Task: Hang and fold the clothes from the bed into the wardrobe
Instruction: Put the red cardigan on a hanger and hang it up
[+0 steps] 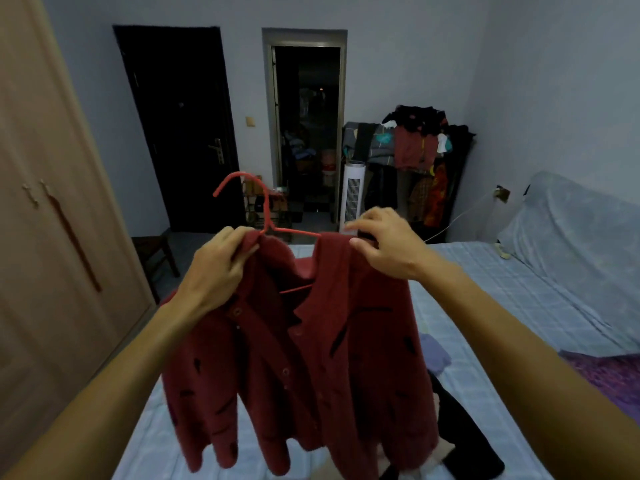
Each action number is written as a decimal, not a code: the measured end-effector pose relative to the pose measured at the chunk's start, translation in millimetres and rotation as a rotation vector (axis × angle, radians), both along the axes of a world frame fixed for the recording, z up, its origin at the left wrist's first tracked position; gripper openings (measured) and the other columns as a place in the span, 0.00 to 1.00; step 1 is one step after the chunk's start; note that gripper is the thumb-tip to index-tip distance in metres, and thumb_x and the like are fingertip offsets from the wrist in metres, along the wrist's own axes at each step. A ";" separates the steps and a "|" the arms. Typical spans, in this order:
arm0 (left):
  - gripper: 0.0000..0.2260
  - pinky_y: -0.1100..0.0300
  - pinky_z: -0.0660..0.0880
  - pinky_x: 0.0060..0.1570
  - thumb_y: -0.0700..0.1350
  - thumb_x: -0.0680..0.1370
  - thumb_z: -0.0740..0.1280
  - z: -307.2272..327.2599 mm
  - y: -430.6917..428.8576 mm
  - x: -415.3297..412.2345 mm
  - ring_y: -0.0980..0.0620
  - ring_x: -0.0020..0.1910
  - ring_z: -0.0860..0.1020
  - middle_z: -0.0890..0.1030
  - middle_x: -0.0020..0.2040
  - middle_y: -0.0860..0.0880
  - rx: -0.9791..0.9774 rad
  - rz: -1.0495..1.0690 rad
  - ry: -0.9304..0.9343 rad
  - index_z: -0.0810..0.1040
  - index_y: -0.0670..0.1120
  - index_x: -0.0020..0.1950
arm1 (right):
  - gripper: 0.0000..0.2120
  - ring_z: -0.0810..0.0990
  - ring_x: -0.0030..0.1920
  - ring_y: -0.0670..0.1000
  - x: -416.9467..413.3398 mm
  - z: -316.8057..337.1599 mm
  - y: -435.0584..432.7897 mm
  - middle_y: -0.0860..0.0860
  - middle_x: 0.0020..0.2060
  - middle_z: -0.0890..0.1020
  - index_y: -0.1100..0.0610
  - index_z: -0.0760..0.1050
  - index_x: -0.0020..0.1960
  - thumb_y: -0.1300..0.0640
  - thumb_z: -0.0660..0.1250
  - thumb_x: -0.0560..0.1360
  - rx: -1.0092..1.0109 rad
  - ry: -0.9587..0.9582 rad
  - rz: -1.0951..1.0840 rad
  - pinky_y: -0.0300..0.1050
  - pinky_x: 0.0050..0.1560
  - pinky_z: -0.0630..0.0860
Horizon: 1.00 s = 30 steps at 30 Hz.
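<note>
A: So where is the red cardigan [298, 358]?
B: In the middle, held up over the bed [502, 306]. A red hanger [266, 206] sits in its neck, hook up at 12 o'clock.
A: And the hands?
B: The left hand [218, 268] grips one shoulder at 10 o'clock, fingers curled. The right hand [384, 244] pinches the other at 2 o'clock.
A: The wardrobe [52, 237]?
B: At 9 o'clock, doors closed.

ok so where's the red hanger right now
Head view, centre: the red hanger sits inside the dark red cardigan held up over the bed, its hook poking up between the left hand and right hand gripping the shoulders.
</note>
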<state>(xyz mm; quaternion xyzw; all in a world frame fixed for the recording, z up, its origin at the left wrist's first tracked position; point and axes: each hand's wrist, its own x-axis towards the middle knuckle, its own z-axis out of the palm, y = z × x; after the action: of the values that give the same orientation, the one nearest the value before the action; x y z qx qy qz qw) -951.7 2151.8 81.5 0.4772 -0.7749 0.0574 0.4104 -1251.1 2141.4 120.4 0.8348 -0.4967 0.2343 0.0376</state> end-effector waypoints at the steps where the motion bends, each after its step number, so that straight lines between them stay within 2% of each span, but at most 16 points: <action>1: 0.09 0.52 0.73 0.43 0.49 0.79 0.61 2.5 0.7 -0.6 0.48 0.43 0.76 0.75 0.45 0.48 -0.019 0.005 -0.001 0.74 0.49 0.58 | 0.11 0.75 0.54 0.53 -1.5 -5.0 -1.4 0.51 0.50 0.77 0.50 0.77 0.57 0.48 0.62 0.78 0.042 0.039 0.005 0.48 0.53 0.69; 3: 0.10 0.51 0.74 0.42 0.48 0.79 0.61 8.0 1.6 -4.3 0.48 0.42 0.76 0.74 0.44 0.49 -0.033 0.027 0.013 0.75 0.48 0.59 | 0.11 0.79 0.46 0.58 -2.5 -17.5 -0.6 0.53 0.43 0.80 0.51 0.75 0.48 0.46 0.59 0.79 0.034 0.008 -0.022 0.47 0.42 0.70; 5: 0.14 0.48 0.74 0.43 0.49 0.79 0.61 12.6 -1.0 -12.0 0.45 0.43 0.76 0.73 0.45 0.47 -0.054 0.085 0.013 0.75 0.46 0.62 | 0.15 0.80 0.40 0.62 -4.0 -28.8 -2.5 0.55 0.38 0.81 0.53 0.73 0.46 0.43 0.55 0.80 -0.101 -0.067 -0.080 0.50 0.38 0.72; 9: 0.18 0.45 0.68 0.52 0.46 0.80 0.61 18.8 -11.1 -23.6 0.39 0.53 0.75 0.78 0.54 0.40 -0.126 0.346 -0.095 0.72 0.37 0.66 | 0.16 0.80 0.35 0.62 -4.5 -25.0 -5.3 0.56 0.33 0.81 0.53 0.75 0.46 0.43 0.56 0.79 -0.265 -0.219 -0.213 0.50 0.34 0.73; 11: 0.17 0.44 0.67 0.55 0.46 0.80 0.60 18.6 -8.2 -22.0 0.39 0.57 0.74 0.78 0.56 0.40 -0.144 0.420 -0.053 0.74 0.37 0.64 | 0.15 0.79 0.34 0.62 -9.0 -21.3 -7.2 0.56 0.32 0.81 0.52 0.77 0.48 0.43 0.57 0.79 -0.302 -0.284 -0.275 0.52 0.35 0.75; 14: 0.17 0.45 0.69 0.56 0.47 0.80 0.59 9.6 8.2 -35.5 0.39 0.57 0.74 0.78 0.57 0.40 -0.168 0.416 0.066 0.76 0.38 0.62 | 0.16 0.79 0.34 0.63 -15.0 -16.9 -9.5 0.56 0.32 0.81 0.52 0.77 0.49 0.43 0.56 0.79 -0.326 -0.328 -0.320 0.53 0.36 0.76; 16: 0.16 0.47 0.74 0.51 0.49 0.79 0.58 -5.9 19.5 -47.8 0.42 0.50 0.78 0.81 0.52 0.41 -0.088 0.300 0.014 0.80 0.41 0.56 | 0.16 0.79 0.34 0.63 -16.4 -15.4 -11.4 0.56 0.32 0.81 0.52 0.77 0.49 0.43 0.56 0.79 -0.373 -0.332 -0.336 0.50 0.34 0.74; 18: 0.19 0.51 0.76 0.42 0.52 0.79 0.57 -14.0 31.0 -43.9 0.47 0.37 0.80 0.83 0.38 0.47 -0.021 0.191 0.036 0.83 0.45 0.40 | 0.19 0.79 0.31 0.61 -18.4 -14.9 -10.3 0.55 0.29 0.80 0.52 0.78 0.49 0.41 0.54 0.79 -0.426 -0.334 -0.316 0.49 0.33 0.73; 19: 0.20 0.51 0.74 0.41 0.53 0.78 0.57 -11.6 30.4 -35.3 0.48 0.35 0.79 0.83 0.36 0.48 -0.046 0.191 0.100 0.82 0.44 0.37 | 0.20 0.78 0.29 0.60 -20.5 -15.2 -8.9 0.54 0.28 0.80 0.52 0.78 0.48 0.40 0.52 0.78 -0.451 -0.334 -0.301 0.48 0.31 0.73; 20: 0.18 0.51 0.73 0.44 0.52 0.78 0.58 -6.2 26.1 -25.5 0.47 0.39 0.79 0.83 0.40 0.48 -0.112 0.223 0.160 0.82 0.44 0.41 | 0.21 0.78 0.28 0.59 -23.0 -16.0 -7.6 0.53 0.27 0.79 0.52 0.78 0.48 0.40 0.52 0.78 -0.480 -0.334 -0.289 0.46 0.30 0.71; 21: 0.15 0.50 0.72 0.50 0.50 0.78 0.59 0.7 20.5 -15.7 0.46 0.46 0.79 0.82 0.46 0.46 -0.171 0.267 0.185 0.81 0.44 0.49 | 0.21 0.77 0.27 0.58 -24.9 -16.2 -5.7 0.53 0.26 0.79 0.51 0.78 0.48 0.40 0.52 0.78 -0.508 -0.332 -0.279 0.44 0.29 0.68; 23: 0.18 0.48 0.66 0.60 0.51 0.78 0.60 16.7 6.1 -2.3 0.45 0.58 0.73 0.77 0.58 0.45 -0.130 0.292 0.077 0.73 0.44 0.65 | 0.19 0.76 0.25 0.56 -24.7 -14.6 -2.7 0.51 0.25 0.78 0.52 0.79 0.48 0.42 0.54 0.78 -0.541 -0.331 -0.248 0.41 0.29 0.63; 24: 0.20 0.47 0.66 0.61 0.53 0.78 0.59 22.9 -2.2 -0.9 0.44 0.60 0.72 0.76 0.60 0.44 -0.051 0.244 -0.003 0.70 0.45 0.68 | 0.19 0.76 0.25 0.55 -23.4 -13.4 -2.0 0.51 0.25 0.78 0.52 0.79 0.48 0.42 0.54 0.78 -0.539 -0.334 -0.232 0.41 0.29 0.63; 26: 0.20 0.48 0.71 0.54 0.58 0.78 0.57 26.3 -13.6 -5.5 0.43 0.54 0.76 0.78 0.54 0.44 0.066 0.140 -0.074 0.72 0.46 0.62 | 0.18 0.78 0.28 0.54 -21.3 -9.8 -1.5 0.50 0.28 0.80 0.51 0.79 0.50 0.42 0.54 0.78 -0.506 -0.322 -0.214 0.42 0.30 0.66; 28: 0.12 0.51 0.71 0.41 0.53 0.80 0.59 21.7 -20.3 -11.4 0.42 0.43 0.77 0.78 0.42 0.44 0.060 0.097 0.025 0.72 0.44 0.49 | 0.18 0.81 0.35 0.54 -23.1 -5.9 -1.8 0.50 0.35 0.83 0.49 0.79 0.53 0.42 0.55 0.79 -0.398 -0.274 -0.170 0.44 0.34 0.68; 30: 0.11 0.51 0.69 0.36 0.49 0.80 0.59 17.9 -22.0 -13.0 0.41 0.38 0.77 0.77 0.36 0.44 -0.015 0.109 0.067 0.69 0.44 0.43 | 0.16 0.81 0.43 0.52 -28.7 -3.5 -2.4 0.49 0.43 0.84 0.48 0.78 0.57 0.44 0.55 0.80 -0.198 -0.278 -0.086 0.47 0.41 0.74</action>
<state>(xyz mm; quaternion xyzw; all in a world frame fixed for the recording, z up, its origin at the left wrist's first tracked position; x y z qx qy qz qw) -964.8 2129.9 99.4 0.5174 -0.7331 0.0694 0.4359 -1279.7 2139.0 116.9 0.7646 -0.5067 0.3935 0.0606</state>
